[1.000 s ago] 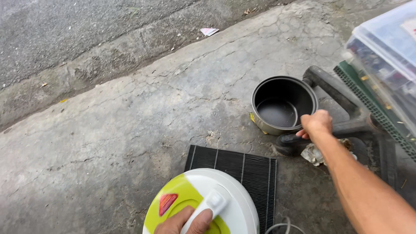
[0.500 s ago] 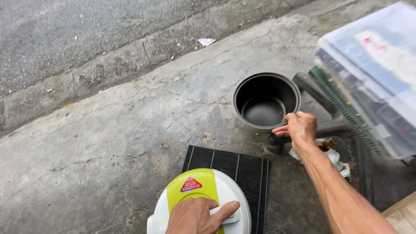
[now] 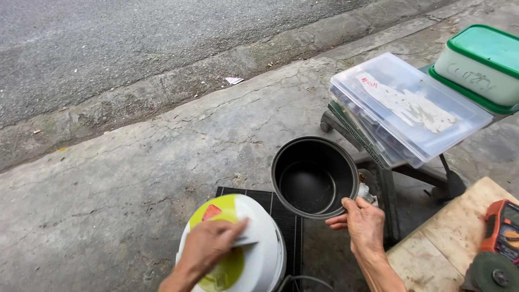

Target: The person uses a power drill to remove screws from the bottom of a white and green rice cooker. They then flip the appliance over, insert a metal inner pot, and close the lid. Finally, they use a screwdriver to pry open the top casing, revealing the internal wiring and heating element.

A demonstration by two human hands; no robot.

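The black inner pot [image 3: 314, 178] is held by its near rim in the right hand [image 3: 363, 226], thumb over the lip and fingers curled under it, so the hand is closed on the pot; it sits low over the concrete pavement [image 3: 135, 178], just past the far right corner of the black ribbed mat [image 3: 286, 221] and just beside the foot of the dark metal stand [image 3: 389, 178]. A second ago that hand lay on the ground clutter to the right of the pot with the pot standing apart from it; half a second ago it had come to the rim, and now the pot looks tilted toward the camera and nearer the mat, which I judge to mean it is being lifted or drawn in. The left hand [image 3: 208, 246] lies flat on the lid of the white and lime-green rice cooker [image 3: 238, 249], fingers spread over the white handle piece, pressing rather than clasping; earlier it gripped that handle from below, so its hold has loosened while the cooker has stayed on the mat. Outward from there, a clear plastic case [image 3: 411, 108] rests on the stand, a green-lidded tub [image 3: 481, 65] beyond it at the upper right, and a wooden board [image 3: 448, 238] at the lower right carries an orange and black meter [image 3: 505, 230] and a round grinder disc [image 3: 489, 273]. The kerb and asphalt road [image 3: 135, 48] run across the top.
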